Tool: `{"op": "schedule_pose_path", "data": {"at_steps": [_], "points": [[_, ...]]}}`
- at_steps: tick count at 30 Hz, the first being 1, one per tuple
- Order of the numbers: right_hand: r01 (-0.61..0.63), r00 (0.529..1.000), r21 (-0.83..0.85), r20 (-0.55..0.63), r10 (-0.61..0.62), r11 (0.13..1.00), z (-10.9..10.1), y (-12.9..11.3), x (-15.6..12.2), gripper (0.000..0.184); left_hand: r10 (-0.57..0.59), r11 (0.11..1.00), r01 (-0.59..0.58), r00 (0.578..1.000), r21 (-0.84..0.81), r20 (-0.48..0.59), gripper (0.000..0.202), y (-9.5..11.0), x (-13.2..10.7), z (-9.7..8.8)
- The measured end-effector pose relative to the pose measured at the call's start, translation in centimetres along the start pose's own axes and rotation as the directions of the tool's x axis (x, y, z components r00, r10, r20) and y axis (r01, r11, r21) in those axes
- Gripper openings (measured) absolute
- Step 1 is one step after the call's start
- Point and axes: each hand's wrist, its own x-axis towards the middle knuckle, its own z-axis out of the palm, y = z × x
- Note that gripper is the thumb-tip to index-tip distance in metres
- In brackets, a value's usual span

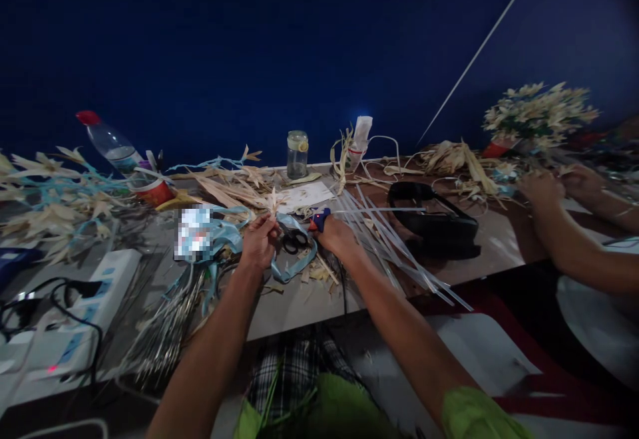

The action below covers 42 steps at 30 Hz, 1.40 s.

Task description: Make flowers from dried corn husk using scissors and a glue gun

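My left hand (258, 243) pinches a small pale corn-husk flower (274, 203), its petals pointing up from the fingertips. In my right hand (340, 238) is a blue glue gun (321, 218) with a small red light; its nozzle faces left, toward the flower, apart from it. A clear glue stick appears to run out behind the gun. Black-handled scissors (294, 242) lie between my hands, beside a loop of light blue ribbon (295, 270). Dried husk strips (224, 189) spread behind my left hand. To the right of my right hand lie several clear glue sticks (387, 236).
A white power strip (102, 306) and a bundle of thin wires (164, 332) lie at left. Behind stand a bottle (112, 143), a red cup (154, 191) and a glass jar (297, 156). A black object (434, 219) lies at right, near a co-worker's hands (542, 193).
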Motion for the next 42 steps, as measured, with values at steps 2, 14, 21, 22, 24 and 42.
{"op": "schedule_pose_path", "data": {"at_steps": [2, 14, 21, 22, 24, 42], "points": [[-0.032, 0.999, 0.048, -0.009, 0.033, 0.998, -0.1, 0.0, 0.1, 0.041, -0.008, 1.000, 0.008, 1.000, -0.010, -0.001, 0.024, 0.0, 0.0, -0.1], [0.094, 0.982, 0.910, -0.152, 0.116, 0.403, -1.7, 0.6, 0.1, 0.025, 0.003, 1.000, -0.002, 1.000, -0.020, 0.017, 0.023, 0.1, 0.3, -0.5], [0.028, 0.958, 1.000, -0.026, -0.286, 0.002, -5.2, 0.4, -1.7, 0.039, 0.021, 0.999, -0.018, 0.997, -0.037, 0.080, 0.024, 0.1, 0.4, -0.8], [0.050, 0.952, 0.998, -0.035, -0.305, 0.041, -5.4, 0.4, -1.8, 0.044, 0.021, 0.999, -0.018, 0.997, -0.042, 0.078, 0.024, 0.1, 0.4, -0.9], [0.095, 0.939, 0.990, -0.056, -0.340, 0.101, -5.3, 0.6, -1.8, 0.051, 0.020, 0.999, -0.017, 0.997, -0.046, 0.069, 0.025, 0.2, 0.3, -0.9], [0.302, 0.886, 0.870, -0.106, -0.451, 0.389, -0.6, 0.5, 0.3, 0.025, -0.012, 0.999, 0.010, 0.999, -0.051, -0.045, 0.024, 0.7, 0.3, -0.5]]}}
